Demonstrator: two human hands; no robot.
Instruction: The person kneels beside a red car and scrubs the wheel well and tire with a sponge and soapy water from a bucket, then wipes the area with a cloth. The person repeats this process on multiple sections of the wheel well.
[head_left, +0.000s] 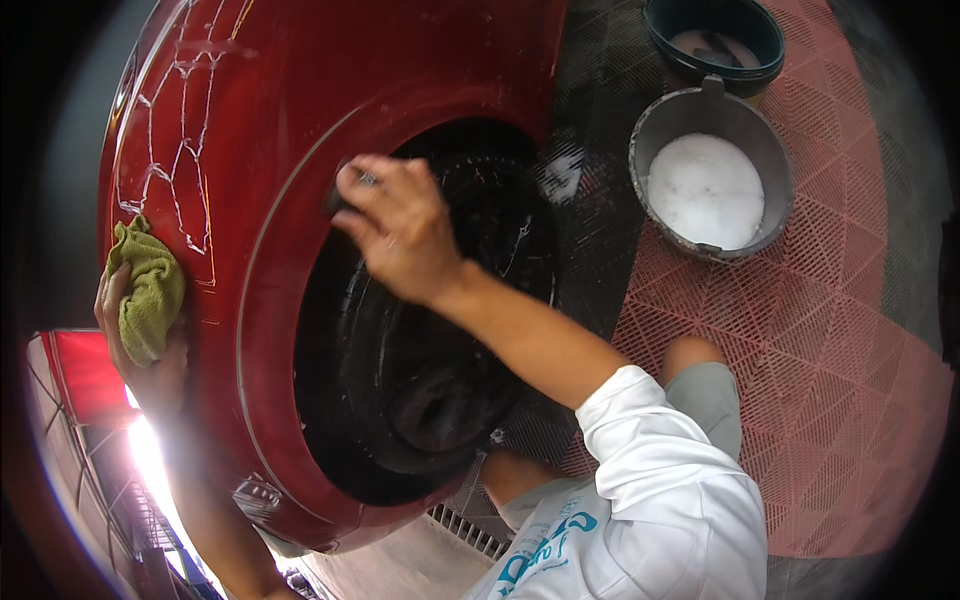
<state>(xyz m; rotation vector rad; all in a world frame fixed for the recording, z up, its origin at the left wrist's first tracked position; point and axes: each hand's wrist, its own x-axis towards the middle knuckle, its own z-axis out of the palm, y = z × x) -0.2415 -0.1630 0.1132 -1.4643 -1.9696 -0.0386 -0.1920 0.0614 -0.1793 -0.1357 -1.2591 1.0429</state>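
Note:
Bunched in my left hand is a green microfiber cloth, held against the red car body at the far left. Over the edge of the wheel arch, my right hand grips a small dark object between thumb and fingers. Blur and the fingers hide most of that object, so its kind is unclear. Below the right forearm lies the black wheel, deep in shadow inside the arch. The red paint looks glossy, with bright reflections on the panel above the cloth.
A grey bucket filled with white suds stands right of the car. Behind it, a dark bucket contains murky liquid and a dark item. Red and black grid floor tiles lie beneath them. My bent knees are close to the wheel.

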